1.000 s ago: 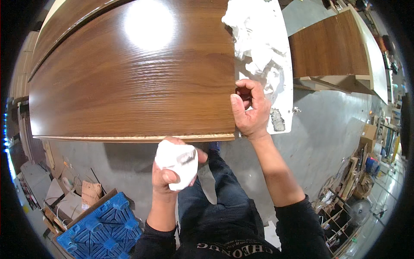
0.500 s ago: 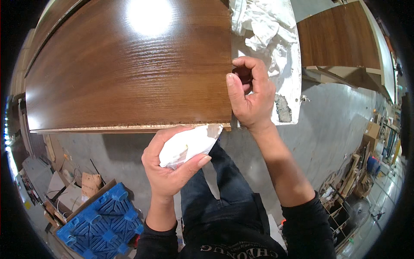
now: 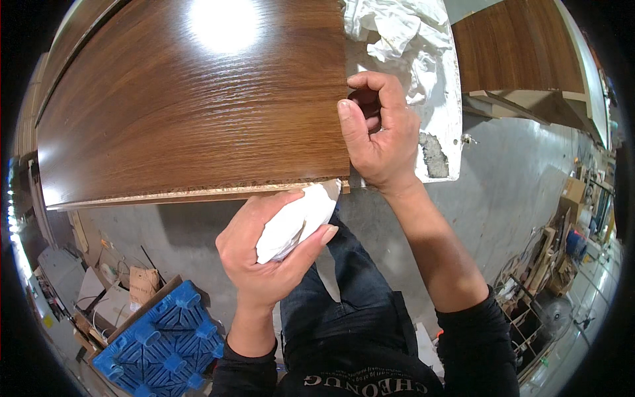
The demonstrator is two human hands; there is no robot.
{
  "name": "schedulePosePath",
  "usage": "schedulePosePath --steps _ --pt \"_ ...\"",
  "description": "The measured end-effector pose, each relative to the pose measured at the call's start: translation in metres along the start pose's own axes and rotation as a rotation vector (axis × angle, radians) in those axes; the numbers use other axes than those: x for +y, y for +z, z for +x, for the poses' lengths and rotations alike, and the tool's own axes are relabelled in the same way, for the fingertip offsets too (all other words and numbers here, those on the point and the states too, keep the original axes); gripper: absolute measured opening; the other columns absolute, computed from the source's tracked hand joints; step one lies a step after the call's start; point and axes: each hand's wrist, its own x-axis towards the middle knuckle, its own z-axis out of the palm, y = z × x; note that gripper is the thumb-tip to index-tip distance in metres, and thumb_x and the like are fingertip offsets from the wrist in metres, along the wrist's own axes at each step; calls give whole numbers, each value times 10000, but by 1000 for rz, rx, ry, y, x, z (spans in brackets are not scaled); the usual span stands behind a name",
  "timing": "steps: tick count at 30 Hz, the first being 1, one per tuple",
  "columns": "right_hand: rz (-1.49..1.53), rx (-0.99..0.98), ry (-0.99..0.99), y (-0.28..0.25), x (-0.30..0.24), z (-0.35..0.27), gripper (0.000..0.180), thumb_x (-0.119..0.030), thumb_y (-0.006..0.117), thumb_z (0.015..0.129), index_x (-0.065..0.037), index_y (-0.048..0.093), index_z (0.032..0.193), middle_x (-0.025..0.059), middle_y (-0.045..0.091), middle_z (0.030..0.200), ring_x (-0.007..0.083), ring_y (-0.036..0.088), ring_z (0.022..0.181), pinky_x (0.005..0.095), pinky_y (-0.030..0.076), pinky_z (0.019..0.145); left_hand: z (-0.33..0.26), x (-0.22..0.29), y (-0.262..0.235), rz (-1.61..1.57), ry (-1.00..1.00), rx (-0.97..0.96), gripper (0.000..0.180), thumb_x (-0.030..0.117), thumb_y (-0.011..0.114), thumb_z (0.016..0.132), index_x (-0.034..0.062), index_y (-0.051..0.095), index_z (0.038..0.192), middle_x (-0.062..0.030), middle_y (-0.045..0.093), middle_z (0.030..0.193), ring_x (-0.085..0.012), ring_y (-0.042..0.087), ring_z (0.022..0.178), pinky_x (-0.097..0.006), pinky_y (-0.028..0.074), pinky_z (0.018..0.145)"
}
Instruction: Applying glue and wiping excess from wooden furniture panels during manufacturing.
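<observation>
A large dark wood-grain panel lies flat before me, its raw chipboard edge facing me. My left hand grips a wadded white cloth and presses its tip against the panel's near edge, close to the right corner. My right hand clasps that right corner, thumb on the top face and fingers curled round the side. Beside it a white board carries crumpled white rags.
A blue plastic pallet and cardboard scraps sit on the grey concrete floor at lower left. More wood panels stand at upper right. Shelving and clutter line the right side.
My left hand has risen with the cloth from below the panel and now touches the panel's near edge. The right hand stays on the corner.
</observation>
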Motion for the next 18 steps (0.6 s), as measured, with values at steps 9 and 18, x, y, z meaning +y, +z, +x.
schedulePosePath --steps 9,18 --pt "-20 -24 -2 -1 1 0 244 -220 643 829 -58 557 989 61 597 698 170 606 605 278 477 543 0 -5 4 4 75 62 378 115 833 662 -22 671 975 -127 681 817 -174 666 720 -251 503 621" --pt "-23 -14 -20 0 2 1 246 -230 640 829 -60 557 986 63 593 697 178 609 608 290 482 549 -2 -6 6 114 118 86 359 120 835 655 -12 682 952 -122 673 767 -179 631 635 -250 478 556"
